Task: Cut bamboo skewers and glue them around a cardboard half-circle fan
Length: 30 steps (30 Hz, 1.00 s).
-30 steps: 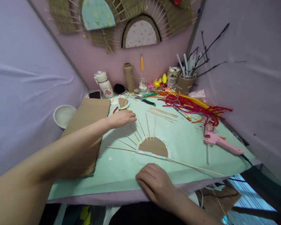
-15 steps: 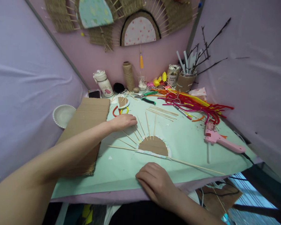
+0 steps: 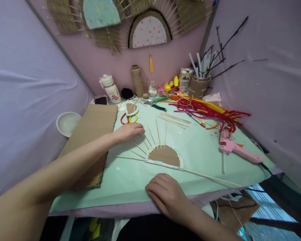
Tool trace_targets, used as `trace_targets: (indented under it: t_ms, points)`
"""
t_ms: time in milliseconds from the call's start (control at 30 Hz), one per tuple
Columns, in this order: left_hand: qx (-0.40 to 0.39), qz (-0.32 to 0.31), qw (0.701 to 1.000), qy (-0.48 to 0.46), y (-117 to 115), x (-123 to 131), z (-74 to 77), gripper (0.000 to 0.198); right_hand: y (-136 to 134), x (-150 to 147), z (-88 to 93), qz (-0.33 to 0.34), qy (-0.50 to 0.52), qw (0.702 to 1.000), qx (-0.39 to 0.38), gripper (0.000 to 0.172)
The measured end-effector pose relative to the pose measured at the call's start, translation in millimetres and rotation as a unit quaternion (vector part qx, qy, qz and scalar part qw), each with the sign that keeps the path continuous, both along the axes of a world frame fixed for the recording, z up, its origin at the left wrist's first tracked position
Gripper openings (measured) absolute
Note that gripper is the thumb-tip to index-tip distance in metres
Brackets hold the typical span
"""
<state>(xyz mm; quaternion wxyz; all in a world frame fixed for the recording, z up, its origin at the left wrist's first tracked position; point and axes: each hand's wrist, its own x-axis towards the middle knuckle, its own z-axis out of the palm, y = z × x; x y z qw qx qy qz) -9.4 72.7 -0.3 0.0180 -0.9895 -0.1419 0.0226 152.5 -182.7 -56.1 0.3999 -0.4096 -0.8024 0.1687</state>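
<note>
My left hand (image 3: 129, 132) reaches over the table, its fingers closed at the outer ends of thin wooden sticks (image 3: 147, 142); whether it pinches one is hidden. The sticks fan out from a cardboard half circle (image 3: 165, 156) with a pale fabric edge. One long stick (image 3: 210, 177) runs from its straight side to the right. My right hand (image 3: 165, 194) rests curled at the table's front edge, just below the half circle, and what may lie under its fingers is hidden.
Cardboard (image 3: 90, 134) lies left. Scissors (image 3: 128, 118), loose sticks (image 3: 174, 121), green-handled pliers (image 3: 158, 106) and red pipe cleaners (image 3: 205, 112) lie behind. A pink glue gun (image 3: 240, 152) is at right, a white bottle (image 3: 110, 88) at the back.
My left hand has shifted slightly to the left along the stick ends. My right hand has stayed in place.
</note>
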Motion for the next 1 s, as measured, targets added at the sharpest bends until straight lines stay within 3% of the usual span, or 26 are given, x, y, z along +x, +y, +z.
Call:
trace_targets:
  t_ms: [233, 1000]
  points:
    - [-0.058, 0.010, 0.998, -0.020, -18.0, -8.7, -8.8, 0.029, -0.6, 0.1, -1.9, 0.000, 0.004, 1.000, 0.005, 0.011]
    - [-0.029, 0.028, 0.999, -0.020, -22.0, -8.4, -13.3, 0.024, -0.6, -0.9, 0.0, -0.005, 0.004, 1.000, 0.002, 0.013]
